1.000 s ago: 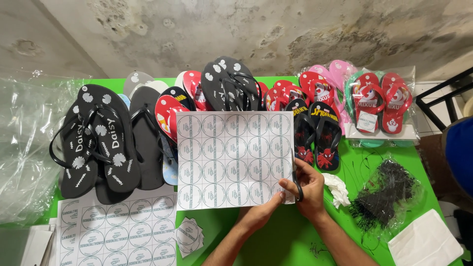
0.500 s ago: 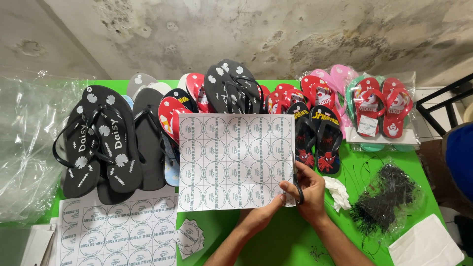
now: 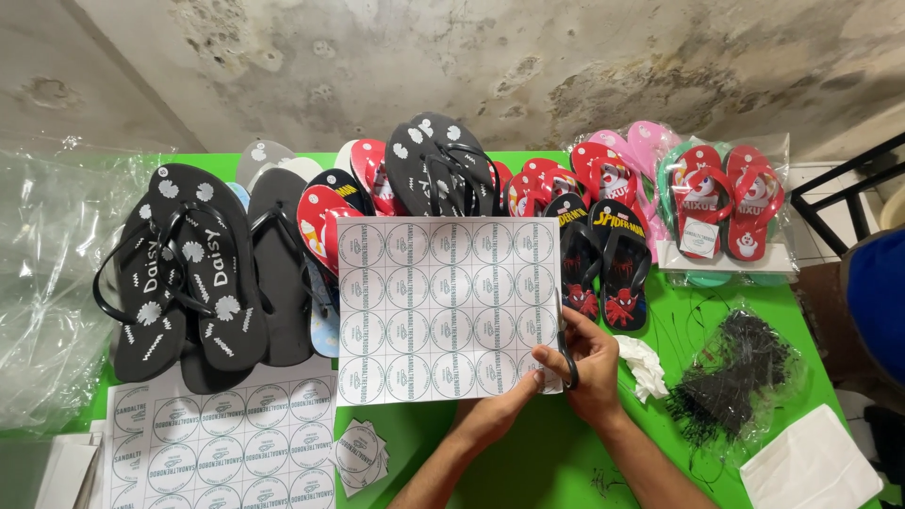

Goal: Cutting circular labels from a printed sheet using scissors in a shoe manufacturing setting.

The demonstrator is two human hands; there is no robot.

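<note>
I hold up a white sheet of round printed labels (image 3: 443, 306) over the green table (image 3: 528, 462). My left hand (image 3: 504, 401) pinches the sheet's lower right corner from below. My right hand (image 3: 592, 368) grips black-handled scissors (image 3: 567, 351) set at the sheet's right edge; the blades are mostly hidden behind the paper. A second label sheet (image 3: 222, 438) lies flat at the lower left. A small pile of cut labels (image 3: 362, 454) rests beside it.
Rows of flip-flops line the back: black ones (image 3: 203, 273), red ones (image 3: 325, 221), a cartoon pair (image 3: 603, 259), a bagged red pair (image 3: 721, 212). Clear plastic bags (image 3: 47, 283) sit left. A bag of black ties (image 3: 735, 377), crumpled tissue (image 3: 646, 366) and a white packet (image 3: 811, 467) lie right.
</note>
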